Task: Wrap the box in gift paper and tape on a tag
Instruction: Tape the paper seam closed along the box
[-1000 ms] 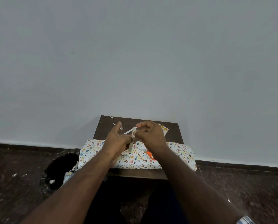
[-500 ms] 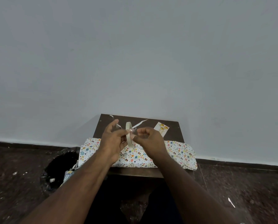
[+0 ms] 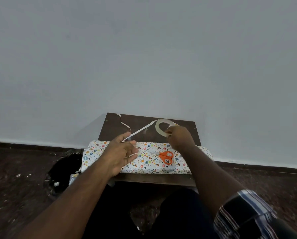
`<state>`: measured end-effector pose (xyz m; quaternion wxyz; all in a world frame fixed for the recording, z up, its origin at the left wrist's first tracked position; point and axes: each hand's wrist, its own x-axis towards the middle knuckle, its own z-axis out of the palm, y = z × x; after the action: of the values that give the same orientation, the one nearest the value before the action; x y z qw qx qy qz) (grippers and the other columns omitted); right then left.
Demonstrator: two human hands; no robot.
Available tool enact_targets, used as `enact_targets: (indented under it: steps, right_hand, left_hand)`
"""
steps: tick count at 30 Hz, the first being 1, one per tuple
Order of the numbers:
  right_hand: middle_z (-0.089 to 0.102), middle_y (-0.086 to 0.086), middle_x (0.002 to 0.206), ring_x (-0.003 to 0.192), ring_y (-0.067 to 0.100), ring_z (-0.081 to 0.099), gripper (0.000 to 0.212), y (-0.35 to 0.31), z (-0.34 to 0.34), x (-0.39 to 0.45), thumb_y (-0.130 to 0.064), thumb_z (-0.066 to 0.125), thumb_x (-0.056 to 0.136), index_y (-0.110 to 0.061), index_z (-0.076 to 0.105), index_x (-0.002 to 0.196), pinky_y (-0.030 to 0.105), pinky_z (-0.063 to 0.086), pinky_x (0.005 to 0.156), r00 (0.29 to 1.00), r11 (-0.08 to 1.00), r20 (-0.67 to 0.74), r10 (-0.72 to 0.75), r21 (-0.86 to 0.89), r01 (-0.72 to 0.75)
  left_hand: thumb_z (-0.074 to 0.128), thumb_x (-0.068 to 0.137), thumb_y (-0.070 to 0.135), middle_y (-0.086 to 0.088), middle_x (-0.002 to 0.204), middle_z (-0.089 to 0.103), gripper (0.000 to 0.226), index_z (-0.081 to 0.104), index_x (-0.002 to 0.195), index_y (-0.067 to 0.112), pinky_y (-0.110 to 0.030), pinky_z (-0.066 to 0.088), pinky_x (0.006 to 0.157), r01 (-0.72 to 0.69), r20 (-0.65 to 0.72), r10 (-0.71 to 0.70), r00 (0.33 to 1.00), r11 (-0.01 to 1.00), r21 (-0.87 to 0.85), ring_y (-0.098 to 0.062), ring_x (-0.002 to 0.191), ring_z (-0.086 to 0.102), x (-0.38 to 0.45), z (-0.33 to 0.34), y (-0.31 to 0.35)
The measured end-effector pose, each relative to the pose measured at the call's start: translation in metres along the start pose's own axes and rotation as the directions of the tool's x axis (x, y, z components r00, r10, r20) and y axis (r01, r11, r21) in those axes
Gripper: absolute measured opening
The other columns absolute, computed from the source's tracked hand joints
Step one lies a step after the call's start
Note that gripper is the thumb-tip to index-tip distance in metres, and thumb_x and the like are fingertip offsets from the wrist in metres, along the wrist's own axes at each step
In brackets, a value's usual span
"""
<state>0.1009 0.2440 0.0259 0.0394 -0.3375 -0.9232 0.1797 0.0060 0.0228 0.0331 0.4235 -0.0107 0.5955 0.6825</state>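
Wrapped box (image 3: 144, 163) lies on the desk (image 3: 113, 125). Right hand (image 3: 179, 137) pinches the tape roll (image 3: 159, 125) at 1 o'clock; left hand (image 3: 121, 152), fingers spread, holds the tape strip (image 3: 140, 129).

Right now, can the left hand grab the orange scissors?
Probably yes. The scissors lie uncovered on the wrapped box, just beside the left hand, but its fingers are pinching the pulled-out tape strip, so it must let go first.

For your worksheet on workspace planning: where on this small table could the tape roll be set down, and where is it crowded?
Bare patches of the table: the back left corner beside the loose strip, and the thin front edge below the box. Crowded: the box fills the front, with scissors on it; the left hand, right hand, roll and stretched tape cross the back.
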Motion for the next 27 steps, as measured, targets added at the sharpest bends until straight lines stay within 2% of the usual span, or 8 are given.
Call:
enact_targets:
  steps: [3,9,12,15,17,22,24,27]
  right_hand:
    - [0.074,0.007,0.116,0.101,0.024,0.069,0.034,0.001,0.007,0.015,-0.003,0.065,0.091,-0.017,0.074,0.121,0.034,0.054,0.093,1.000,0.998,0.026,-0.004,-0.061,0.006]
    - [0.074,0.006,0.116,0.102,0.023,0.068,0.031,0.006,0.017,0.023,-0.004,0.063,0.093,-0.017,0.076,0.118,0.034,0.056,0.093,0.992,0.997,0.115,0.058,-0.054,-0.052]
    - [0.074,0.006,0.114,0.092,0.020,0.070,0.027,-0.009,0.012,0.015,-0.011,0.063,0.094,-0.014,0.076,0.117,0.037,0.061,0.083,0.997,0.974,-0.030,0.075,0.218,-0.067]
    - [0.073,0.001,0.099,0.081,0.015,0.068,0.022,-0.042,0.005,-0.015,-0.013,0.073,0.087,-0.011,0.073,0.109,0.031,0.057,0.067,0.988,0.704,0.009,0.157,0.700,-0.118]
    - [0.074,0.005,0.096,0.078,0.015,0.067,0.023,-0.059,0.011,-0.037,-0.016,0.075,0.087,-0.011,0.071,0.109,0.027,0.050,0.062,0.979,0.524,0.134,0.155,0.829,-0.196]
    - [0.077,0.009,0.103,0.082,0.020,0.067,0.024,-0.081,0.029,-0.069,-0.020,0.076,0.090,-0.012,0.068,0.112,0.028,0.050,0.066,0.935,0.104,0.327,0.136,0.934,-0.342]
    - [0.076,0.013,0.101,0.081,0.021,0.066,0.026,-0.086,0.030,-0.073,-0.012,0.078,0.088,-0.009,0.067,0.111,0.026,0.051,0.064,0.927,0.019,0.339,0.162,0.938,-0.346]
    - [0.074,0.013,0.092,0.074,0.018,0.064,0.030,-0.092,0.027,-0.075,-0.004,0.079,0.084,-0.006,0.067,0.111,0.026,0.050,0.061,0.922,-0.013,0.341,0.184,0.939,-0.345]
  left_hand:
    - [0.056,0.095,-0.009,-0.008,0.122,0.066,0.049,0.064,0.131,0.025,-0.036,0.060,0.080,0.029,0.000,-0.029,1.000,0.999,0.020,-0.023,0.093,0.072,0.002,-0.007,-0.004]
    - [0.060,0.096,-0.001,-0.009,0.114,0.066,0.047,0.070,0.124,0.035,-0.028,0.058,0.067,0.093,0.077,-0.098,0.992,0.994,0.061,-0.019,0.080,0.068,-0.003,-0.009,-0.001]
    - [0.060,0.095,-0.002,-0.010,0.115,0.063,0.045,0.073,0.120,0.033,-0.022,0.052,0.054,0.116,0.085,-0.117,0.989,0.993,0.026,-0.017,0.073,0.063,-0.004,-0.009,0.004]
    - [0.058,0.095,-0.003,-0.007,0.116,0.059,0.045,0.075,0.119,0.031,-0.019,0.047,0.049,0.135,0.111,-0.132,0.985,0.991,-0.017,-0.014,0.068,0.060,-0.007,-0.006,0.006]
    - [0.058,0.095,-0.002,-0.006,0.116,0.056,0.046,0.075,0.119,0.032,-0.017,0.043,0.048,0.136,0.125,-0.132,0.983,0.990,-0.027,-0.012,0.064,0.056,-0.009,-0.002,0.007]
    - [0.056,0.094,-0.003,-0.006,0.108,0.060,0.047,0.075,0.120,0.031,-0.017,0.039,0.044,0.103,0.139,-0.101,0.985,0.995,-0.013,-0.010,0.059,0.049,-0.016,0.004,0.006]
    - [0.056,0.093,-0.003,-0.007,0.106,0.060,0.047,0.074,0.120,0.031,-0.017,0.038,0.043,0.103,0.132,-0.100,0.986,0.994,-0.020,-0.010,0.058,0.048,-0.017,0.004,0.006]
    - [0.056,0.092,-0.004,-0.006,0.099,0.062,0.047,0.074,0.120,0.030,-0.017,0.037,0.043,0.089,0.108,-0.086,0.990,0.996,-0.018,-0.010,0.058,0.047,-0.018,0.004,0.006]
